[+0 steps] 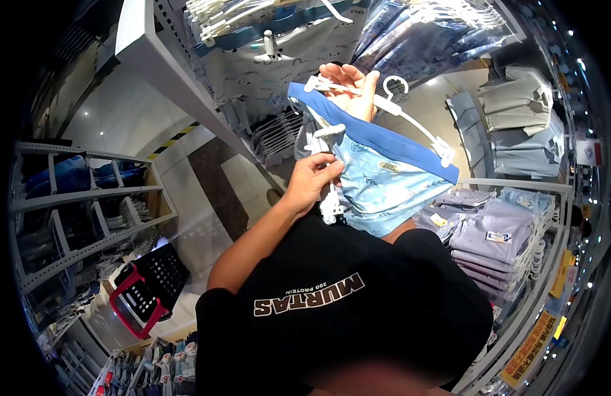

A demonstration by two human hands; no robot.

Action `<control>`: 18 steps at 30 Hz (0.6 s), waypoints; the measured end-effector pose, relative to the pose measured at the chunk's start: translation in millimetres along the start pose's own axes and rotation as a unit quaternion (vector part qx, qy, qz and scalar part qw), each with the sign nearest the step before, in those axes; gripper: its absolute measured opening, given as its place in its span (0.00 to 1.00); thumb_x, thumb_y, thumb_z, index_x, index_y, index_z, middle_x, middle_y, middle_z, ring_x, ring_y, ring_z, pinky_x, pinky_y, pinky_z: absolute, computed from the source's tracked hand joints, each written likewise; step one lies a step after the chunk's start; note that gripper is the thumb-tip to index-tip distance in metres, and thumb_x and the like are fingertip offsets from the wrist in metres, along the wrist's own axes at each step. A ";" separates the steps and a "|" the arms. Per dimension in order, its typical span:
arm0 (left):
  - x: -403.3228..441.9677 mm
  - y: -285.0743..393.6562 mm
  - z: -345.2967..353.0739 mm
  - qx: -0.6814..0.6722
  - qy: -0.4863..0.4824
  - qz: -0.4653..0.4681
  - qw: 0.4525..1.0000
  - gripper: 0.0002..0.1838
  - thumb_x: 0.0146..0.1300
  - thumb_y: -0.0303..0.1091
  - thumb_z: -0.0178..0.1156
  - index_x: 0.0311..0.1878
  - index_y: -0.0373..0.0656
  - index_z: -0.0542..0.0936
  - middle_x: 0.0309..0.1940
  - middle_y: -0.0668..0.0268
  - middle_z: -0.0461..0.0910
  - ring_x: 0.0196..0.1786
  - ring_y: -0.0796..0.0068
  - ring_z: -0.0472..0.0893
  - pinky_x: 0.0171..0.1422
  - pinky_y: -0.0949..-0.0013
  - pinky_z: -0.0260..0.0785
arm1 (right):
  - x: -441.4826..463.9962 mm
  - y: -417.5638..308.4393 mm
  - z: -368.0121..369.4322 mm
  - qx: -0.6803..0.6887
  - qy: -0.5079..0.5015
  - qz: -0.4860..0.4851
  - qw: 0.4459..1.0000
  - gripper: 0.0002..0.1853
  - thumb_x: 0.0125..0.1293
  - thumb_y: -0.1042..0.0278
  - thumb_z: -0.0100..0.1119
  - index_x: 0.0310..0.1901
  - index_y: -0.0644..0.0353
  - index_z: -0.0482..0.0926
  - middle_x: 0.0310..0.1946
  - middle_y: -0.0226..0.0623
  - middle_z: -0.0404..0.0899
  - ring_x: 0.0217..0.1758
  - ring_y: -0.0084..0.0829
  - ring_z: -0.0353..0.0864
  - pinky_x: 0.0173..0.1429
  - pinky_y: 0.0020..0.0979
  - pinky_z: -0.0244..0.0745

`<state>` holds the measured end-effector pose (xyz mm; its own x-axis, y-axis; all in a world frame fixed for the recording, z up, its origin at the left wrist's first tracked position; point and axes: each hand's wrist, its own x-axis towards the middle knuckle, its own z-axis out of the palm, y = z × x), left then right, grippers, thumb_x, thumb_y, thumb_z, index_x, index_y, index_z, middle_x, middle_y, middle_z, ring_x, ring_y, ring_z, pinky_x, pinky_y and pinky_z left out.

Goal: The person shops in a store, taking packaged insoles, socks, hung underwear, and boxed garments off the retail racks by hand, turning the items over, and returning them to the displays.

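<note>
A pair of light-blue printed underpants (378,185) with a dark-blue waistband hangs tilted in front of my chest, clipped to a white hanger (414,125). My right hand (351,92) is behind the waistband, palm up and fingers curled, with the hanger bar across it. Its forearm is mostly hidden by the cloth. At the left edge of the underpants, my left hand (315,178) is closed in a pinch. More white hanger clips (330,206) and some greyish cloth hang close beneath its fingers; how they join the underpants is unclear.
Garments on white hangers fill a rack (272,39) ahead. Folded lilac garments (487,231) lie stacked at right, below hanging pale garments (516,105). A black basket (153,284) with a red-pink handle stands at lower left, near a white shelf unit (94,195).
</note>
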<state>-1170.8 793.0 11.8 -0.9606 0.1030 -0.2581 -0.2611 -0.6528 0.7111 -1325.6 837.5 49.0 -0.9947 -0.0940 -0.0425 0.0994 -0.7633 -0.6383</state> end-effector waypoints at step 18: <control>-11.8 -10.1 -43.6 0.132 -0.015 0.166 0.977 0.19 0.72 0.39 0.57 0.56 0.33 0.77 0.51 0.59 0.79 0.52 0.72 0.79 0.57 0.69 0.72 | 4.9 -65.4 -5.9 -0.685 -0.248 -0.356 0.585 0.08 0.69 0.69 0.59 0.42 0.65 0.82 0.26 0.42 0.82 0.26 0.33 0.80 0.34 0.30 0.72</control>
<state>-1152.7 765.7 -20.8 -0.9979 -0.0563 0.0315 0.0530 -0.4380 0.8974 -1337.2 890.7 86.0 -0.6067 -0.4974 0.6201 -0.7886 0.4749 -0.3906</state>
